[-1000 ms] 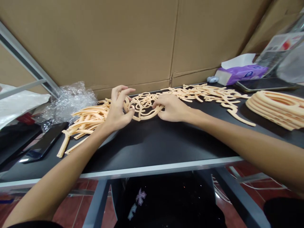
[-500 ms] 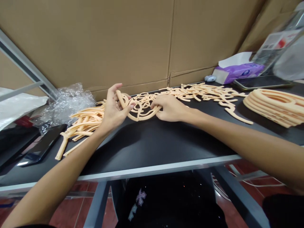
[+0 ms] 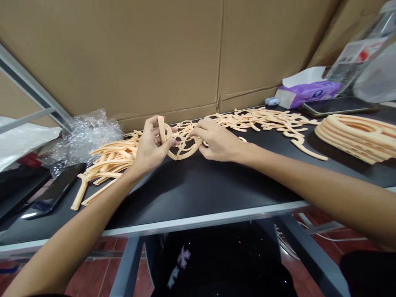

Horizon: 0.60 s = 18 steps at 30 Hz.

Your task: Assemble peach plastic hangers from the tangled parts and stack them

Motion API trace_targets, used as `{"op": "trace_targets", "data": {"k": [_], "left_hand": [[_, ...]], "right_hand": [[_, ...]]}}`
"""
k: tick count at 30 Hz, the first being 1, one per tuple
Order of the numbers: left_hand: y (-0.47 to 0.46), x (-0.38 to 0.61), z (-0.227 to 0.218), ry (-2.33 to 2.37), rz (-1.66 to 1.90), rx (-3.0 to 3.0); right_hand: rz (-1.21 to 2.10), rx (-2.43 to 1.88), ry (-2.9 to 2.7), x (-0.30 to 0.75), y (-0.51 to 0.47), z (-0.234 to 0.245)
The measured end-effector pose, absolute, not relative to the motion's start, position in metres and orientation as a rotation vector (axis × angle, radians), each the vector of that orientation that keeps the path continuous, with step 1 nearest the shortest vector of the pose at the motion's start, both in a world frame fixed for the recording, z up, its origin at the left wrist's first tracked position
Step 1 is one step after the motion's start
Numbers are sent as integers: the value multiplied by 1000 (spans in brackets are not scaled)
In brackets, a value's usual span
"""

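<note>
Plenty of bare table (image 3: 201,185) in front of us, open right down to its metal front edge. At the back, the cardboard wall (image 3: 154,53) closes us in. The pile of strips (image 3: 108,159) hems the left, and the stack of rings (image 3: 355,138) sits well apart on the right. Our left hand (image 3: 151,146) pinches a short strip (image 3: 161,130) upright between thumb and fingers. Our right hand (image 3: 216,142), fingers curled, pinches one end of the curved piece (image 3: 185,154), which spans between both hands just over the table. Half a second ago that strip was tilted; the right hand has since lifted and edged closer to the left.
</note>
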<state>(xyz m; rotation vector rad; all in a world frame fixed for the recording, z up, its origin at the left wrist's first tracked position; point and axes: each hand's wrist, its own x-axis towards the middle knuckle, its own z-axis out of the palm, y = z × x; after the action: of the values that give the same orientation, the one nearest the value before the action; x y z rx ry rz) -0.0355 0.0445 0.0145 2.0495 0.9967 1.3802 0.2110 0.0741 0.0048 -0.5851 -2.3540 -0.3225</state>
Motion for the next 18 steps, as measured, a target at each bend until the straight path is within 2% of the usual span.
{"op": "trace_targets", "data": {"k": [8,18], "left_hand": [[37,-27,14,1117,1254,2065],[29,-29,17,1318,1049,2382]], "right_hand": [[-295,-564,-2333,206,69,5],[-206,-546,-2303,203,61,5]]}}
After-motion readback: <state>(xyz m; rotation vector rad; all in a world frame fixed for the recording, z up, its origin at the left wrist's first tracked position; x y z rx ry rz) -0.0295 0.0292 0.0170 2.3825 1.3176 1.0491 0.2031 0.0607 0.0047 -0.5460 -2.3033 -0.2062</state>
